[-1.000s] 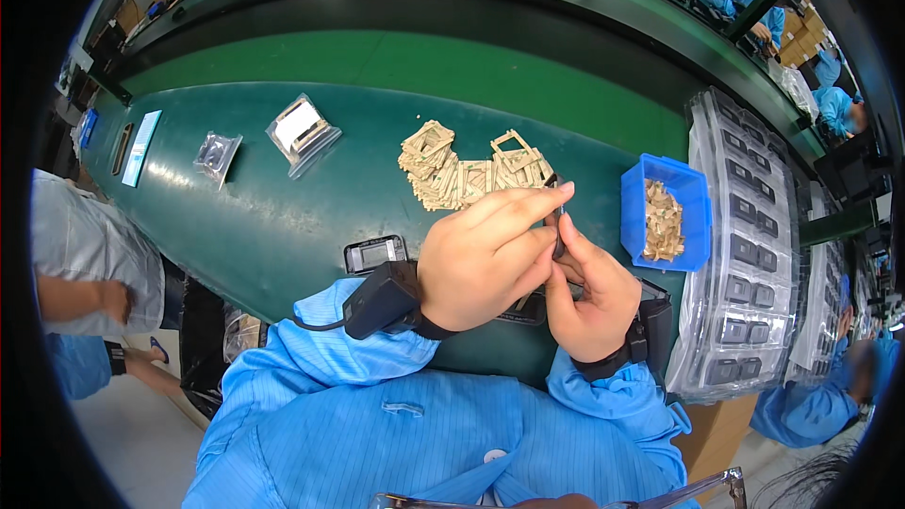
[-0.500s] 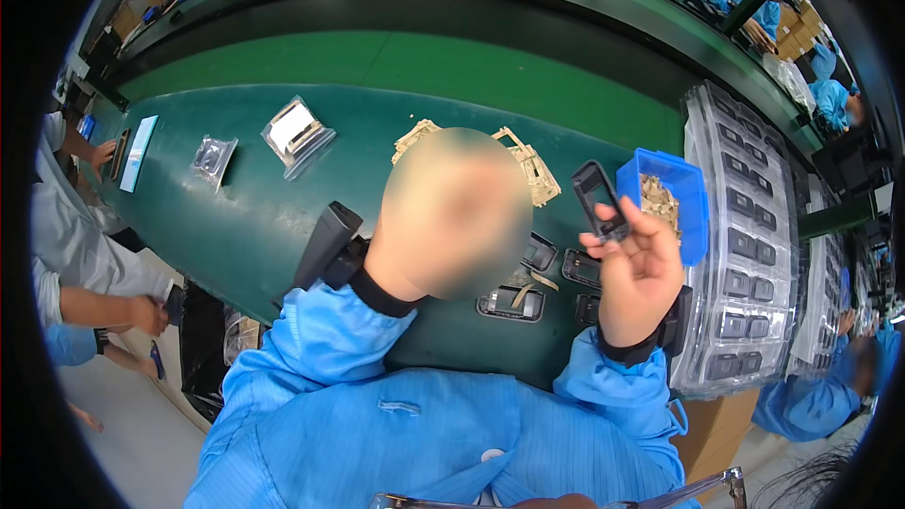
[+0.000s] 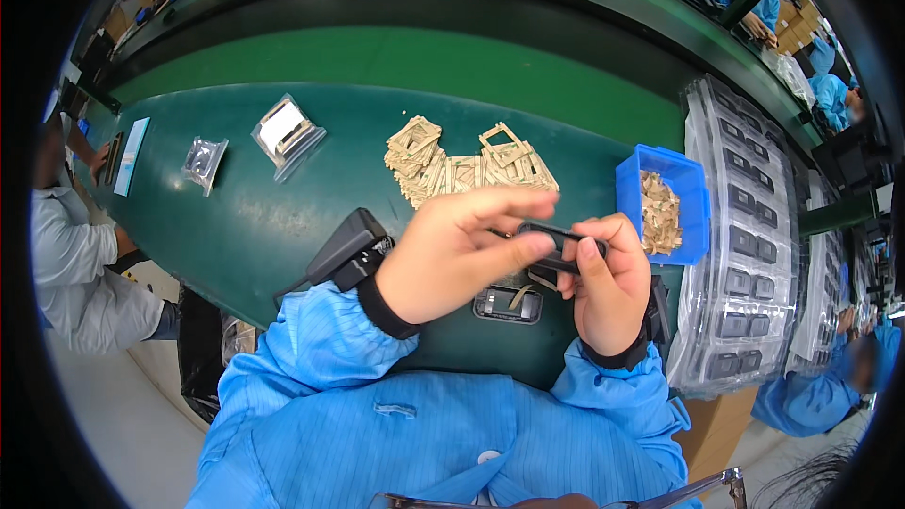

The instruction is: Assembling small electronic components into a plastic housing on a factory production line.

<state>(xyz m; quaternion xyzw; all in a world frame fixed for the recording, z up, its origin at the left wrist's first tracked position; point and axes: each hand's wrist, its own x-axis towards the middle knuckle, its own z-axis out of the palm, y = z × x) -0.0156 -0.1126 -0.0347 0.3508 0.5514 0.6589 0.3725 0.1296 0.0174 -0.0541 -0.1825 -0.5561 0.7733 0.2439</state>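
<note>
Between the thumb and fingers of my right hand [image 3: 613, 287] is a small black plastic housing [image 3: 563, 245] with a frame-like rim, tilted above the table. My left hand [image 3: 462, 254] is at its left end, fingers stretched out and apart; the thumb overlaps the housing, and whether it presses on it is hard to tell. Just below lies another dark housing [image 3: 498, 305] with a tan strip [image 3: 519, 296] across it. Further housings beneath my hands are mostly hidden. Beyond my hands is a heap of thin tan rectangular frames [image 3: 452, 170].
A blue bin [image 3: 699, 217] with tan scraps [image 3: 661, 212] stands on the right, beside stacked clear trays [image 3: 754, 273] of black housings. Two clear bags [image 3: 287, 132] [image 3: 205, 162] lie on the green table [image 3: 349, 141]. At left stands another person [image 3: 90, 264]; co-workers sit farther off.
My right hand has brought the housing left and down, away from the blue bin. My left hand has turned and come to it. The person at left has shifted.
</note>
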